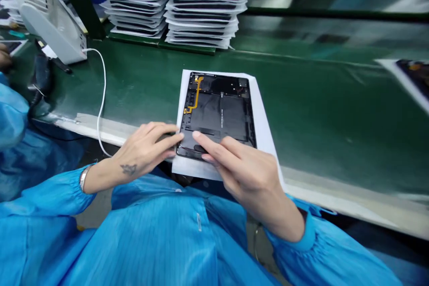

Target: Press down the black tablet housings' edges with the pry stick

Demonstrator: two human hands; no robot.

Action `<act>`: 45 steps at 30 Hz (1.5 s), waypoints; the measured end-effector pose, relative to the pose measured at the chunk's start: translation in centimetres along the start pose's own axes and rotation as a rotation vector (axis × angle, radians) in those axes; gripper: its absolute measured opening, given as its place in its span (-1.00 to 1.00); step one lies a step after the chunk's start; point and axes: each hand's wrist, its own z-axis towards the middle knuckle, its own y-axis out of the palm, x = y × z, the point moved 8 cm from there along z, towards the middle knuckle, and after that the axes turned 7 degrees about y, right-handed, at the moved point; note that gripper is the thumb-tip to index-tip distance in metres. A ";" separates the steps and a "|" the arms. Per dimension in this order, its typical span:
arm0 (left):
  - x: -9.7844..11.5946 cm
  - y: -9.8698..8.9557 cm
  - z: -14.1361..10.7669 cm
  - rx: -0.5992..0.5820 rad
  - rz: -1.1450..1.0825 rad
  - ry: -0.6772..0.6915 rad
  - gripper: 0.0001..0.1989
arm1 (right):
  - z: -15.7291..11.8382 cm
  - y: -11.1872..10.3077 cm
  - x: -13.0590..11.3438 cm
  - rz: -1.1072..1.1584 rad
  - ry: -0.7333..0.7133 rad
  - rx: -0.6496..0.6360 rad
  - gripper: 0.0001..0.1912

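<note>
A black tablet housing (pixel 231 114) with its inside facing up lies on a white sheet (pixel 264 116) at the bench's front edge. An orange flex cable (pixel 197 94) runs along its upper left part. My left hand (pixel 145 149) rests at the housing's lower left edge, fingers apart and fingertips touching it. Over the lower part of the housing is my right hand (pixel 248 170), its index finger stretched out onto the surface. A small dark object (pixel 199 148) shows between the index finger and thumb of that hand, too little visible to name.
Two tall stacks of white sheets with dark pieces (pixel 134 0) (pixel 208 4) stand at the back. A white fan (pixel 50 13) with a white cable (pixel 104 85) is at left, near a co-worker's blue sleeve (pixel 13 116). Another sheet (pixel 402 80) lies far right.
</note>
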 end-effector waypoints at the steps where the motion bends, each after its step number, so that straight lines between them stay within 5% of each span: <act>1: -0.6 0.5 -0.1 -0.007 -0.043 -0.037 -0.58 | 0.0 0.2 0.0 0.019 -0.005 -0.018 -0.65; 5: -1.1 2.4 0.0 -0.044 -0.189 -0.058 -0.40 | 0.2 2.0 -0.5 0.044 -0.047 -0.144 -0.60; 18: -0.7 2.8 0.3 0.022 -0.205 -0.065 -0.49 | 0.2 4.1 -0.6 0.003 0.019 -0.201 -0.68; 28: -0.3 2.4 0.6 0.028 -0.149 -0.029 -0.50 | 1.7 3.6 -3.7 -0.342 -0.270 -0.266 -0.72; 35: -0.4 2.5 0.7 0.021 -0.134 -0.026 -0.52 | 2.2 3.9 -3.5 -0.318 -0.422 -0.367 -0.74; 45: -0.3 2.4 0.7 0.032 -0.158 -0.014 -0.53 | 2.2 3.9 -4.2 -0.370 -0.393 -0.344 -0.76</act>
